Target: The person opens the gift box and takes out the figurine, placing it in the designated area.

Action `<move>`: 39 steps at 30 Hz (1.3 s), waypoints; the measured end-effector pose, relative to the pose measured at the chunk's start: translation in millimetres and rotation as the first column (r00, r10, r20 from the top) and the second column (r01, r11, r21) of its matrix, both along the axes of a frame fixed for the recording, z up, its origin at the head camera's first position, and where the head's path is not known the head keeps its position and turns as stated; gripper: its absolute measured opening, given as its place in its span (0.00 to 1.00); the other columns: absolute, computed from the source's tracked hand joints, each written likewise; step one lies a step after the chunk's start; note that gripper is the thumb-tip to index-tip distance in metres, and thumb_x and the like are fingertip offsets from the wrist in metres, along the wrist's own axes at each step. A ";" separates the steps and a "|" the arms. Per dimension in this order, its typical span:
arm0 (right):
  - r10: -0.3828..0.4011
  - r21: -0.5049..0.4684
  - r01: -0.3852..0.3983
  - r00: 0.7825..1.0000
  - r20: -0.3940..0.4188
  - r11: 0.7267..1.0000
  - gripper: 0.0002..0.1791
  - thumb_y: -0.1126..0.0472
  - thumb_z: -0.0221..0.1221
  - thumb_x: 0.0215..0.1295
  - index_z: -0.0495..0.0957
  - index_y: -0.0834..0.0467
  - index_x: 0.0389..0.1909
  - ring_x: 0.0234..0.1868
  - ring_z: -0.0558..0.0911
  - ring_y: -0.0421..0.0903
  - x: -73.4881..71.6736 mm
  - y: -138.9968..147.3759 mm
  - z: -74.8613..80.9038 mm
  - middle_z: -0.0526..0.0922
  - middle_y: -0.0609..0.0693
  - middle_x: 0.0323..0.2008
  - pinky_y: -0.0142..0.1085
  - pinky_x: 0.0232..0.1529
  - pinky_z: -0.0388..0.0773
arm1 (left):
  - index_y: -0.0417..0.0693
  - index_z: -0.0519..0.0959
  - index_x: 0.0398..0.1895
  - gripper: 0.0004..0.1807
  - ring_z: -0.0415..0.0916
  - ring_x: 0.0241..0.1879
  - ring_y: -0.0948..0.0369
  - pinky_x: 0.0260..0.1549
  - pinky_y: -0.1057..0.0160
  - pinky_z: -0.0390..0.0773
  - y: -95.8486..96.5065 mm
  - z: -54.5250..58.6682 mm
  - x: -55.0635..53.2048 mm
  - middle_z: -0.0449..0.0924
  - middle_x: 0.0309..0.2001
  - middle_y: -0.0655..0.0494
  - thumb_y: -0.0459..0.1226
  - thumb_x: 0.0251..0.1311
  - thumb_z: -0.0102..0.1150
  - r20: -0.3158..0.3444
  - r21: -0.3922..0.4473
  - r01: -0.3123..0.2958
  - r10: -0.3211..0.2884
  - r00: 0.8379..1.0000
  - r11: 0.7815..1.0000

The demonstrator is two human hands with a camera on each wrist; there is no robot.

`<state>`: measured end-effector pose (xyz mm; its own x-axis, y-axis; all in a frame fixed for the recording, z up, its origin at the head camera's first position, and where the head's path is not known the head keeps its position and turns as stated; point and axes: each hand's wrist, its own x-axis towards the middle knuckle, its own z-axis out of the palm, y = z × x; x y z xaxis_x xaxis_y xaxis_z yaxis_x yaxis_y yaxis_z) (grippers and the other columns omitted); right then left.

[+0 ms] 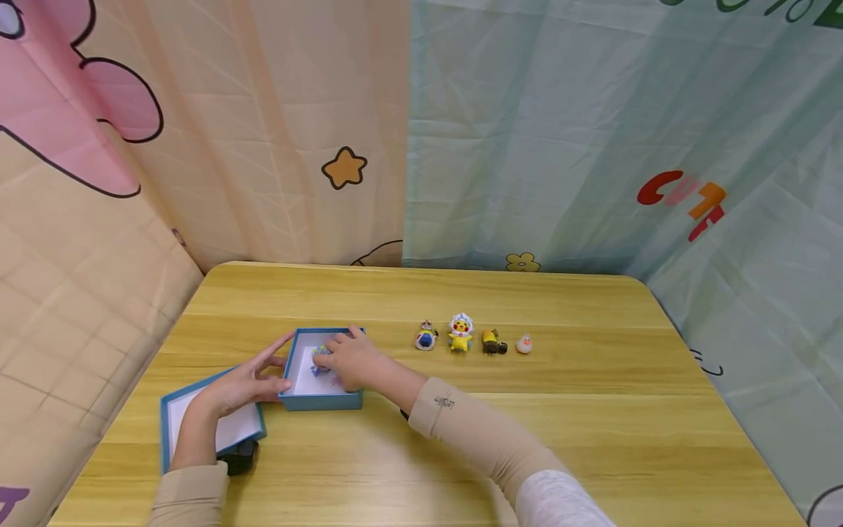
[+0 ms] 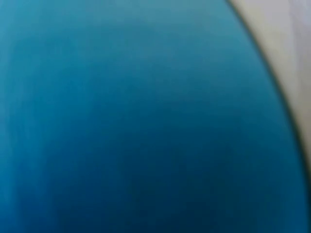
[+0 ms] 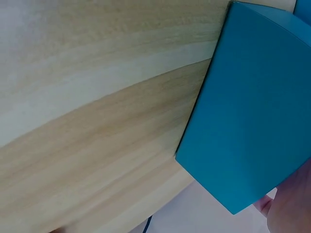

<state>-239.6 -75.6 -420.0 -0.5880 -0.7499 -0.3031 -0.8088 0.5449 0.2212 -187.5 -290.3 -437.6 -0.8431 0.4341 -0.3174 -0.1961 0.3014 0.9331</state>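
Head view, read from left to right, begins with a shallow blue-rimmed lid with a white lining, lying inner side up on the yellowish wood-grain table, partly beneath the left forearm. We find the left hand with thumb and fingers spread, touching the left side of a blue box with a white interior. Left wrist view gives only a blurred blue surface.

We judge the step in hand to be the handling of a small blue-and-green toy figure inside the box, with the left hand steadying the wall. In our judgement, the next move calls for controlled fingertips and a still box.

We locate that figure left of the box's middle; it shows blue below and greenish above, its finer shape hidden. The right hand reaches over the right wall, its fingertips at the figure; we cannot tell how far they are closed or whether they pinch it. Right wrist view shows mainly the smooth outer wall.

Farther right, we count 4 toys in a row, mutually apart: a blue-and-white figure, a yellow white-hooded figure, a yellow-and-black figure and a small pale figure.
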 end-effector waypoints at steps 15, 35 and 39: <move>-0.006 -0.060 0.004 0.999 -0.037 0.998 0.31 0.42 0.54 0.61 0.60 0.37 0.65 0.62 0.62 0.42 0.3 3.4 -2.8 0.65 0.41 0.62 0.45 0.65 0.53 | 0.60 0.33 0.72 0.48 0.65 0.52 0.44 0.46 0.50 0.73 0.4 1.0 0.4 0.41 0.62 0.31 0.36 0.61 0.55 -0.006 -0.006 -0.002 0.002 1.000 1.000; -0.006 0.002 0.006 1.000 -0.021 1.000 0.33 0.44 0.60 0.55 0.62 0.36 0.63 0.62 0.62 0.41 3.8 2.1 1.9 0.68 0.40 0.58 0.44 0.65 0.49 | 0.62 0.32 0.72 0.47 0.66 0.51 0.47 0.47 0.50 0.73 2.6 -0.6 -0.5 0.39 0.62 0.31 0.36 0.62 0.54 0.014 0.021 0.020 -0.020 1.000 1.000; -0.017 0.018 0.018 1.000 -0.022 1.000 0.33 0.45 0.61 0.55 0.61 0.36 0.63 0.61 0.63 0.41 3.6 1.4 1.8 0.68 0.39 0.59 0.44 0.65 0.49 | 0.62 0.32 0.72 0.47 0.67 0.51 0.48 0.47 0.50 0.73 3.6 -0.1 -0.3 0.39 0.62 0.31 0.37 0.62 0.55 0.018 0.025 0.018 -0.018 1.000 1.000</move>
